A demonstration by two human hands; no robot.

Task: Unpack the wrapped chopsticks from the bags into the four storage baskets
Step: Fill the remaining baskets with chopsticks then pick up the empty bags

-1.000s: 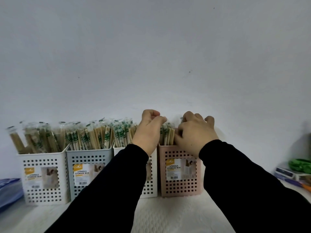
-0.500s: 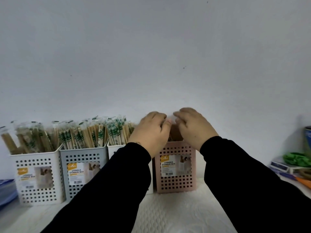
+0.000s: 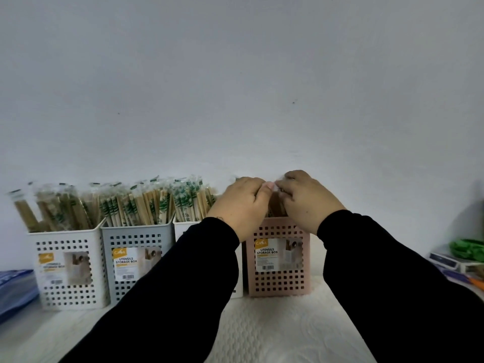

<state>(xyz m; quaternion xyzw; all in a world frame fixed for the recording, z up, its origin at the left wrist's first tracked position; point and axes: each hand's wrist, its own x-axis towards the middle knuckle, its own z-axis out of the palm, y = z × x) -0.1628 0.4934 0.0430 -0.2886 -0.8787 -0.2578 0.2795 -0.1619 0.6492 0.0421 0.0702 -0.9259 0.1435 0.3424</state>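
Observation:
Four perforated storage baskets stand in a row against the wall: a white basket (image 3: 70, 260), a grey-blue basket (image 3: 136, 258), a second white basket (image 3: 184, 227) mostly hidden by my left sleeve, and a pink basket (image 3: 280, 258). Wrapped chopsticks (image 3: 136, 205) stand upright in the three left baskets. My left hand (image 3: 243, 205) and my right hand (image 3: 306, 203) are together over the pink basket, fingertips touching, with fingers curled down over the tops of its wrapped chopsticks (image 3: 275, 209). Those chopsticks are almost entirely covered by my hands.
A blue bag (image 3: 15, 289) lies at the far left. At the right edge are a green object (image 3: 467, 248), a white flat device (image 3: 450, 262) and an orange item (image 3: 476, 281). A white textured mat (image 3: 275, 331) covers the surface in front of the baskets.
My hands have closed in from the sides of the pink basket's bundle and now meet over its top. The chopstick tops between them are no longer exposed.

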